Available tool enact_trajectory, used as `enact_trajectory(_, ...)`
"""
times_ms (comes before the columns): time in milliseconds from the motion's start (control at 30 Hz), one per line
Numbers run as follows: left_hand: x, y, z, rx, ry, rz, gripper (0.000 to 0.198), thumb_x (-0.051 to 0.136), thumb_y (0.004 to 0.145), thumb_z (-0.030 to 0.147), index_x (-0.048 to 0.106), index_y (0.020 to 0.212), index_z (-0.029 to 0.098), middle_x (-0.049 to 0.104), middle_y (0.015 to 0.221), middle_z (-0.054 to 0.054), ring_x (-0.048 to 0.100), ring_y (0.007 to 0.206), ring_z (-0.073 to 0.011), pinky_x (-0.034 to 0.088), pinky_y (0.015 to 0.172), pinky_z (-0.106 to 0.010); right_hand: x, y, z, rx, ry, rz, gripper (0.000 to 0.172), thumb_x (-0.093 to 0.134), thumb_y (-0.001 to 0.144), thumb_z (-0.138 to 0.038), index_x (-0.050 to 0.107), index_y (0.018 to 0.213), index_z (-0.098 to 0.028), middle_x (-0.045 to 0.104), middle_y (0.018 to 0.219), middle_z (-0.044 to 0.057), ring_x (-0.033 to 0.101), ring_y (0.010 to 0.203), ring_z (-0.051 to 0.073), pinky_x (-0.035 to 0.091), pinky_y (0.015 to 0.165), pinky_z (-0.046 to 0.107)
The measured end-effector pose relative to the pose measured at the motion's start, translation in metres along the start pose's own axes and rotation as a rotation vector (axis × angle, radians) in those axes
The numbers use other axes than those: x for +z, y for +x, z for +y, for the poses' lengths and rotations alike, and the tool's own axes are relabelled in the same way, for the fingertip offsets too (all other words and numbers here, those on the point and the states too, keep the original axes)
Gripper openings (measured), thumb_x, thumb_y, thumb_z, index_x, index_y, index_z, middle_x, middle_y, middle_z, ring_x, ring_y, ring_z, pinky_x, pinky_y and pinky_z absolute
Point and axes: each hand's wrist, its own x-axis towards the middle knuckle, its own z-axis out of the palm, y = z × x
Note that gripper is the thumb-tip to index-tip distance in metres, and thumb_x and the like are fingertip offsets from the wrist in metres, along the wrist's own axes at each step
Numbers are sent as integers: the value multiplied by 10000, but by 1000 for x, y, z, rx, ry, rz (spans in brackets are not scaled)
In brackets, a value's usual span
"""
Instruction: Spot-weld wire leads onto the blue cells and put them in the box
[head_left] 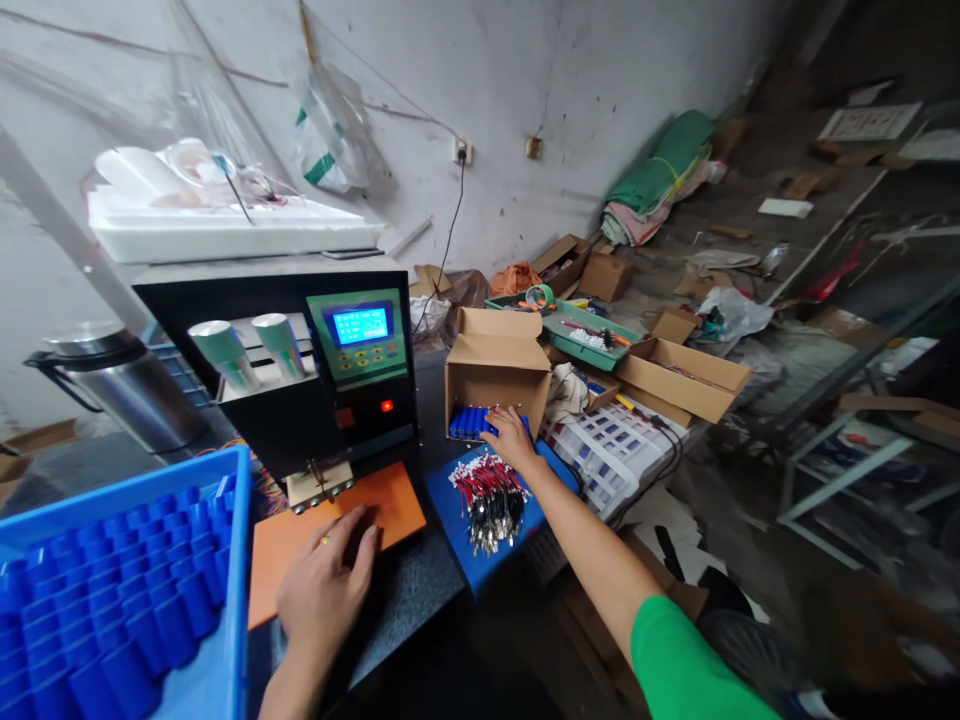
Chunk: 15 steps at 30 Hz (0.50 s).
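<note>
My left hand (324, 585) rests on the orange mat (300, 540) in front of the black spot-welding machine (300, 370), fingers bent and pressed down; whether it holds anything is hidden. My right hand (508, 435) reaches out to a row of blue battery cells (469, 422) lying at the mouth of an open cardboard box (496, 375). Its fingers curl over the cells at the right end. A bundle of red wires with white connectors (489, 497) lies on a blue board (480, 535) just below that hand.
A blue crate (238, 540) full of blue cells stands at the near left. A steel kettle (120, 385) sits far left. A white foam tray (225, 235) tops the machine. More cardboard boxes (679, 375), a green tray (589, 335) and a plastic sorting case (611, 450) lie to the right.
</note>
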Motion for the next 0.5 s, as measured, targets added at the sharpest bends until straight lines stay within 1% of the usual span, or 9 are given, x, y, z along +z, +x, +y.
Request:
enact_trajectory(100,-2,0,0,2,-4,-11,373,496,920,490,698,1138,264,743,1064,-26,681,955,-216,475,737,-291,-5,1,-3,23,74,27,355,665,844,-252,705,1189,-177,680,1271,150,534,1320,294,304,1159,551)
enact_trajectory(133,-3,0,0,-1,-10,-15,376,494,917,493,698,1137,265,743,1063,-27,680,958,-220,477,739,-294,-10,-1,-3,35,113,72,345,647,853,-254,706,1184,-176,685,1263,149,549,1305,284,332,1147,528)
enact_trajectory(200,-4,1,1,-6,-28,-27,378,495,910,495,698,1131,266,742,1066,-30,678,964,-224,484,753,-301,-21,-5,-3,86,186,211,318,587,887,-263,709,1164,-166,698,1235,149,599,1241,261,409,1099,463)
enact_trajectory(267,-5,2,1,-12,-39,-39,378,496,902,494,700,1125,267,742,1063,-34,677,961,-228,489,763,-307,-34,-14,-1,178,244,306,294,545,901,-270,726,1102,-156,732,1147,142,672,1107,243,496,995,392)
enact_trajectory(300,-5,2,2,-13,-40,-43,381,495,900,495,700,1126,267,743,1059,-37,678,956,-231,491,761,-310,-39,-19,0,234,270,299,273,542,895,-274,738,1044,-155,757,1050,128,708,998,235,534,916,358)
enact_trajectory(333,-5,3,3,-16,-36,-43,386,491,900,496,700,1127,265,743,1055,-42,678,949,-235,491,753,-314,-44,-25,1,294,297,254,245,550,883,-275,747,968,-157,770,916,103,727,862,222,558,817,326)
enact_trajectory(367,-5,3,3,-19,-29,-42,394,485,902,500,701,1129,262,744,1052,-46,678,943,-241,491,742,-319,-47,-31,2,355,329,184,215,562,868,-273,746,886,-161,754,768,69,718,714,203,559,708,293)
enact_trajectory(433,-6,4,3,-20,-20,-44,410,469,907,509,703,1133,259,742,1055,-51,680,938,-250,490,725,-326,-51,-43,3,462,399,38,184,582,840,-257,716,753,-166,646,530,2,618,471,156,489,521,238)
enact_trajectory(500,-6,4,2,-7,-26,-60,420,460,910,518,706,1134,261,742,1058,-48,681,940,-250,492,729,-326,-52,-53,2,520,454,-50,184,581,828,-243,687,699,-165,555,439,-34,523,374,128,412,440,216)
